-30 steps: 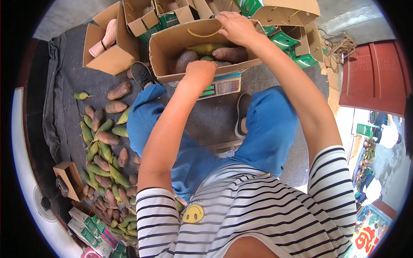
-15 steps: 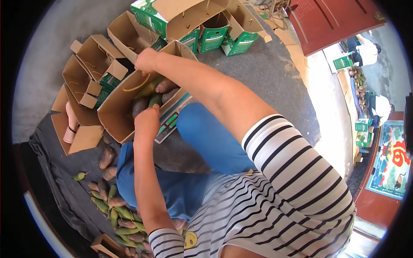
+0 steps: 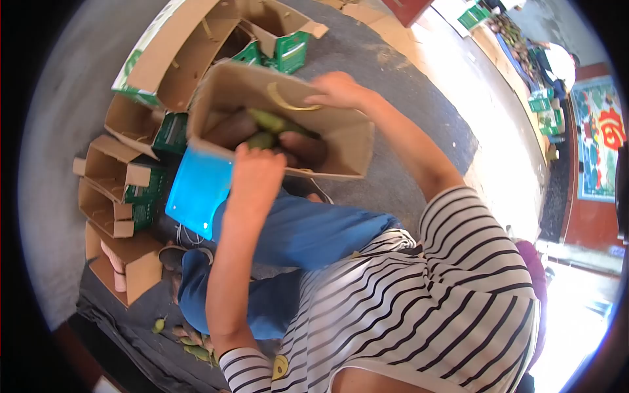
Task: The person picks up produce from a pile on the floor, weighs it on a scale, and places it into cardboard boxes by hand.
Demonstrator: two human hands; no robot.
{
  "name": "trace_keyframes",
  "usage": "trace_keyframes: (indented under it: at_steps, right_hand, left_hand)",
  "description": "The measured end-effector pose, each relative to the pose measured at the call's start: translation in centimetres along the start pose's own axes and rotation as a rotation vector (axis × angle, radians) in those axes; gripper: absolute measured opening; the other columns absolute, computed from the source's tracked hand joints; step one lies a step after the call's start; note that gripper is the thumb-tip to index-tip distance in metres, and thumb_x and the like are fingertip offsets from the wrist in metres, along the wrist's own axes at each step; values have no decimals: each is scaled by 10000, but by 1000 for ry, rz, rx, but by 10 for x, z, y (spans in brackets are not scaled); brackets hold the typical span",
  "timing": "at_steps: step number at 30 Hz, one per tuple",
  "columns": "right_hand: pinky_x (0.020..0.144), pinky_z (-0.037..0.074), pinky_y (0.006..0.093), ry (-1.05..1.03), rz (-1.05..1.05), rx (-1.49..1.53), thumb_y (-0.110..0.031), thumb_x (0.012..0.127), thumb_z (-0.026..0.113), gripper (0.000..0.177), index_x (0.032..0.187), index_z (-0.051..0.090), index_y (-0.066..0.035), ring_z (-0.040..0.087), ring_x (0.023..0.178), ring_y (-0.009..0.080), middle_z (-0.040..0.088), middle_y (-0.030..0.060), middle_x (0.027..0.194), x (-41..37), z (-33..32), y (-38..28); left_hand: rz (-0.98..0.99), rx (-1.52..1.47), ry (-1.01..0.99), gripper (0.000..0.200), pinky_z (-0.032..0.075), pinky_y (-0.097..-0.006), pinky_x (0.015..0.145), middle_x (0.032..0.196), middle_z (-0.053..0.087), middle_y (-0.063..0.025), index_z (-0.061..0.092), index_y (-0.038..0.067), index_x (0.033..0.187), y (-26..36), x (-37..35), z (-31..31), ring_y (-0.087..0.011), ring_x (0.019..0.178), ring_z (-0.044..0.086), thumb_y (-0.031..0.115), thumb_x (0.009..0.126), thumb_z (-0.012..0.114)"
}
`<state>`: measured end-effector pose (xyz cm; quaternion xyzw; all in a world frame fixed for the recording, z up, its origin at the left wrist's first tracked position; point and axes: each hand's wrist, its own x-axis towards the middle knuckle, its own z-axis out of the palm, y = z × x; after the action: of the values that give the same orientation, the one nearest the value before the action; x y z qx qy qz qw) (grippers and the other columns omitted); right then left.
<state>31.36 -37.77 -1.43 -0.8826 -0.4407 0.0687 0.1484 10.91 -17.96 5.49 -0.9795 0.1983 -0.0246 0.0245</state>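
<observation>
An open cardboard box [image 3: 350, 141] hangs tilted over my legs, with green and brown-purple root vegetables [image 3: 301, 145] inside. The fingers of my left hand [image 3: 259, 173] are hooked over its near edge. On the far side, my right hand [image 3: 337, 90] grips the upper rim beside a yellow cord handle [image 3: 283, 101]. A bright blue flat surface [image 3: 200, 190] shows just left of the box, under its corner.
Several open cardboard boxes with green sides [image 3: 173, 131] stand at the left and top. A pink roll [image 3: 116, 265] lies in one box. Loose vegetables [image 3: 196, 344] lie on dark cloth at lower left. A person [image 3: 557, 63] is at the upper right.
Both hands have moved the filled box to the right, off the blue surface, and turned it. The view has swung too, and my right hand is now on the box's right side.
</observation>
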Motion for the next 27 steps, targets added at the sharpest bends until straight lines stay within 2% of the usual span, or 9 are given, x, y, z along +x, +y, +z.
trace_keyframes:
  at_steps: [3,5,8,12,15,17,23,25,27]
  right_hand:
    - [729,462,450,70,341,114,-460,816,572,396,903,661,-84,599,827,364,641,174,847,-124,2,59]
    - [735,463,453,29,614,106,-450,819,566,384,916,662,-91,604,836,359,644,173,858,-199,12,77]
    - [754,468,451,74,1074,-51,-453,804,573,401,948,659,-89,615,859,355,653,167,861,-279,57,112]
    - [774,476,445,59,1432,117,-467,774,572,439,904,681,-63,626,891,351,658,199,876,-383,55,157]
    - [786,480,432,159,1527,37,-464,762,563,491,880,678,-2,631,885,359,651,233,878,-440,62,174]
    - [798,477,427,117,1594,35,-461,762,562,514,880,669,28,629,890,366,649,243,879,-474,57,195]
    - [840,455,447,-64,1648,29,-401,767,548,488,907,645,56,607,931,387,625,278,932,-536,42,218]
    - [872,443,438,-12,1674,-141,-347,788,565,451,1019,616,38,579,1002,370,607,255,1032,-533,43,231]
    - [897,432,423,282,1679,-423,-251,822,565,391,1108,567,15,549,1052,343,578,221,1106,-458,9,204]
  left_hand:
    - [170,-9,101,66,353,-462,974,730,585,-69,600,102,730,50,58,21,-230,843,580,107,740,535]
    - [239,-155,178,96,350,-460,986,858,606,-88,603,73,807,77,79,-5,-246,956,575,126,752,545]
    - [224,-373,245,154,357,-446,986,999,607,-99,606,49,912,76,77,-43,-256,1054,548,132,793,553]
    - [3,-305,127,193,385,-413,963,1083,600,-130,611,22,1001,19,28,-32,-281,1028,555,111,833,578]
    - [-330,-527,119,183,427,-390,889,1089,598,-160,588,-6,1022,-16,-17,-28,-340,1000,557,42,855,532]
    - [-484,-625,153,201,437,-353,876,1070,601,-170,576,-26,1071,-33,-46,-19,-286,1004,575,37,894,503]
    - [-731,-609,183,221,462,-317,810,1011,615,-138,573,-22,1092,-71,-106,13,-222,923,595,94,942,460]
    - [-783,-580,212,226,462,-309,795,1009,616,-146,568,-21,1099,-78,-120,22,-218,898,597,105,937,471]
    - [-879,-614,142,235,465,-314,779,1009,615,-158,556,-29,1107,-80,-127,31,-219,884,600,105,927,487]
